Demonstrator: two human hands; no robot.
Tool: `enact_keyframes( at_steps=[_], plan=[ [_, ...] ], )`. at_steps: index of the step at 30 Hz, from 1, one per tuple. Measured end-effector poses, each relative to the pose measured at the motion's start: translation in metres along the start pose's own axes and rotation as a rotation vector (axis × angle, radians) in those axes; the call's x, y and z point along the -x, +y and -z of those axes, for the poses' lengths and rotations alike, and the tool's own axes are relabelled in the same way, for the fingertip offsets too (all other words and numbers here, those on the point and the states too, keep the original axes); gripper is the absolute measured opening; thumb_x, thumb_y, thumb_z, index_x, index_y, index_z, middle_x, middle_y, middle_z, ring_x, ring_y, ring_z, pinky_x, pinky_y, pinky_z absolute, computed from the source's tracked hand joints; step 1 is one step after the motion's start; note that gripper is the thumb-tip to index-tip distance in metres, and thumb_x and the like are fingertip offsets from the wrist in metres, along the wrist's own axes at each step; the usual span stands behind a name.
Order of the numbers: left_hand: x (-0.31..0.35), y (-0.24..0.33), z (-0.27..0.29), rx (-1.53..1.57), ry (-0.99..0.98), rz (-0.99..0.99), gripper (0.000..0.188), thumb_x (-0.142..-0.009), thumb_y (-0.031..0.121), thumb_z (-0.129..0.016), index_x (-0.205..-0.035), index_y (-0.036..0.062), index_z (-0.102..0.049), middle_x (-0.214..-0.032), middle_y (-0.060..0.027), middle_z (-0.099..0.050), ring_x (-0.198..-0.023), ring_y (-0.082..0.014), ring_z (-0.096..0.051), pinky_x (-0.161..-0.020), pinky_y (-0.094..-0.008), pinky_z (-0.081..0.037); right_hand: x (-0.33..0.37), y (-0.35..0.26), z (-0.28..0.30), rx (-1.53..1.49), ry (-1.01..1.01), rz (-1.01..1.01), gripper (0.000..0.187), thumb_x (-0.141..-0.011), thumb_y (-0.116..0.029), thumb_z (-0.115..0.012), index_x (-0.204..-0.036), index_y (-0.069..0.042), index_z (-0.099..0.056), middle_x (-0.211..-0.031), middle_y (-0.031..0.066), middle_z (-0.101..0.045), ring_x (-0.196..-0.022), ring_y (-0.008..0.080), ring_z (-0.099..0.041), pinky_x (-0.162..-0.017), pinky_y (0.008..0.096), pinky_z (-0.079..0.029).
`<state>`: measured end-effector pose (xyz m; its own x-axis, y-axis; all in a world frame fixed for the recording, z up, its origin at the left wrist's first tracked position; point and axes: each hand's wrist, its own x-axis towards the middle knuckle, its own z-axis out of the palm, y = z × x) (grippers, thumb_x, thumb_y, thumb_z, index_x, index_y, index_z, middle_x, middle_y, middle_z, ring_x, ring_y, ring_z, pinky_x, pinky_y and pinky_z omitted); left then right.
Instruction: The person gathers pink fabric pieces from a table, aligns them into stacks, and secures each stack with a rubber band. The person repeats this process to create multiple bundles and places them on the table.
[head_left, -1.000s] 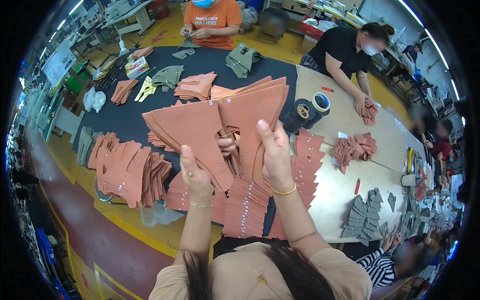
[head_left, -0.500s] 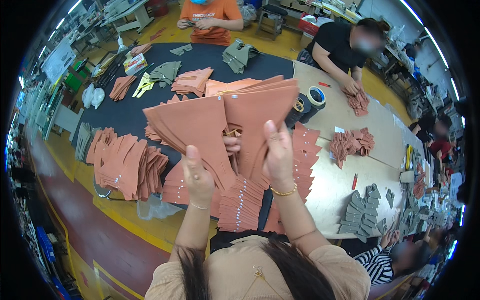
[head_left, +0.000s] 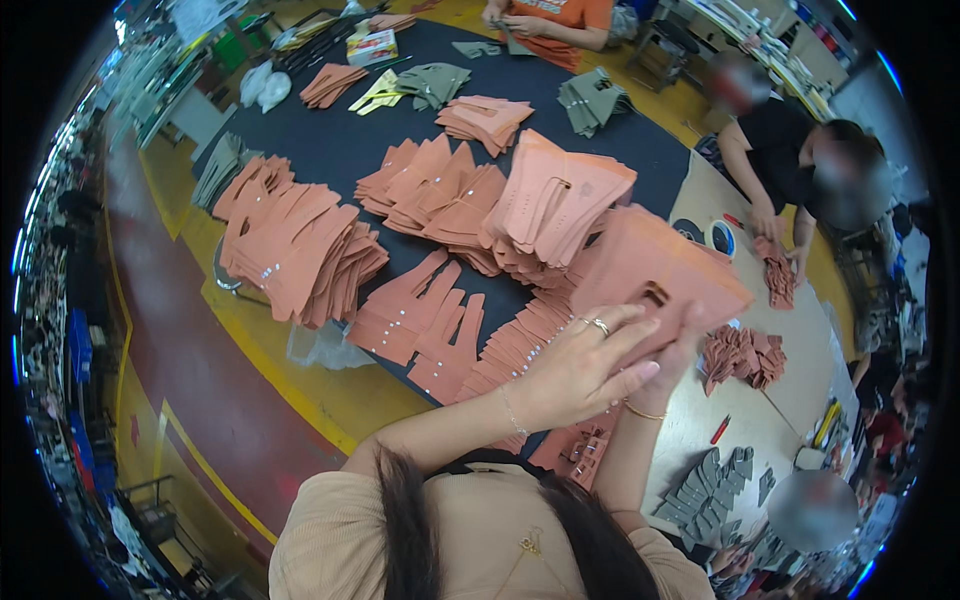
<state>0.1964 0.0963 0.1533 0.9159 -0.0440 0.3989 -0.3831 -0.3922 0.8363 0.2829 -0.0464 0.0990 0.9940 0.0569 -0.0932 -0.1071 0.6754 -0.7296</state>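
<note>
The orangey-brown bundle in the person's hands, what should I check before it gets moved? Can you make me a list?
1. Right hand holding the bundle: ok.
2. Left hand at the bundle's near edge: ok.
3. Bundle's layers lined up: cannot tell, it's blurred.
4. Bundle apart from the slotted stack behind it: cannot tell, they overlap in view.
5. Red tool away from both hands: ok, it lies off to the right.

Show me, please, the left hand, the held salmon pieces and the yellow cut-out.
Left hand (head_left: 568, 374): head view, back of hand.
Held salmon pieces (head_left: 642, 254): head view, upper face.
Yellow cut-out (head_left: 379, 94): head view, middle.
</note>
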Motion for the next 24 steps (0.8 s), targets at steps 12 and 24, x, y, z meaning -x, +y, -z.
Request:
enact_keyframes(
  at_steps=[12,24],
  plan=[
    [-0.011,-0.012,0.042,0.156,0.281,-0.107,0.035,-0.092,0.019,-0.055,-0.118,-0.0026,-0.058,-0.113,-0.0173,-0.06,-0.105,-0.028,-0.056,-0.094,-0.0382,-0.041,-0.04,-0.024,-0.046,-0.122,-0.163,0.029,0.056,-0.098,-0.044,-0.048,-0.135,-0.003,-0.039,-0.13,0.0135,-0.053,-0.116,0.0256,-0.055,-0.102,0.0415,-0.043],
    [-0.084,-0.211,0.153,0.266,0.97,0.397,0.028,-0.097,0.019,-0.052,-0.118,0.0021,-0.057,-0.101,-0.0051,-0.061,-0.087,-0.0123,-0.056,-0.078,-0.0268,-0.045,-0.115,0.096,-0.09,0.854,-0.205,0.175,0.071,-0.089,-0.028,-0.067,-0.139,0.005,-0.03,-0.13,0.0167,-0.046,-0.117,0.0257,-0.047,-0.103,0.037,-0.038]
  ],
)
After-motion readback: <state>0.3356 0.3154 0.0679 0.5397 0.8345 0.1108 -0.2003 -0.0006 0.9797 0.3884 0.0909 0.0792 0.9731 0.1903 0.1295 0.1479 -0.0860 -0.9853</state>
